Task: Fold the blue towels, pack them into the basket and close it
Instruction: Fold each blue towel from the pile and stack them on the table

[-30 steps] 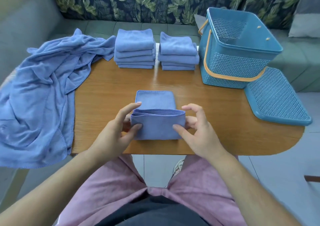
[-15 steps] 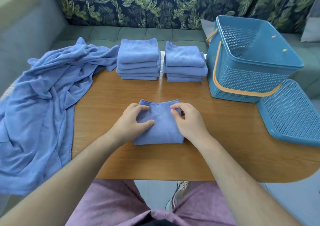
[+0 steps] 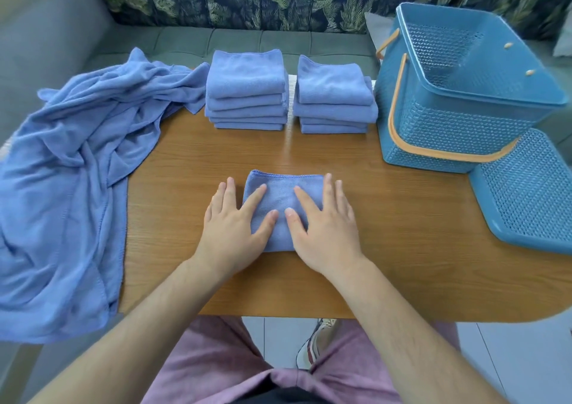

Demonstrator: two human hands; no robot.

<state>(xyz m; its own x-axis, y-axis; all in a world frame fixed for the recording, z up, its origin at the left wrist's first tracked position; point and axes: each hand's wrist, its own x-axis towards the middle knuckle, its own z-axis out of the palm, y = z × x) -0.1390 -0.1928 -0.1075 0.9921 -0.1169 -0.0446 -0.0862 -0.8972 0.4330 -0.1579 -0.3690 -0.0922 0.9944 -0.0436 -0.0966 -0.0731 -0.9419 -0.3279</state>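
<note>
Folded towel: a folded towel (image 3: 278,193) is laid flat on the table (image 3: 387,233), midway along the near edge and a little in from it, with its stitched hem turned toward the far edge.
Left hand: the left hand (image 3: 235,227) is spread flat, fingers straight, and pressed on the towel's left half; nothing is gripped.
Right hand: the right hand (image 3: 325,227) is likewise flattened on the right half, and the thumbs are nearly met at the middle.
Deciding relation: the towel is directly under both hands. It looks roughly square, so no long axis can be told. Neither hand is nearer.
Stacks: the left stack (image 3: 247,91) and the right stack (image 3: 334,94) are set side by side at the far edge, straight ahead of the hands. The right one appears lower.
Basket: the basket (image 3: 458,125) is placed open at the far right corner, on the right hand's side.
Lid: the lid (image 3: 532,193) is laid just beside it at the right edge.
Unfolded towels: the unfolded towels (image 3: 71,171) are heaped over the left edge.
Step judged: the fold is being smoothed. A lift forward onto a stack is likely called for next.
</note>
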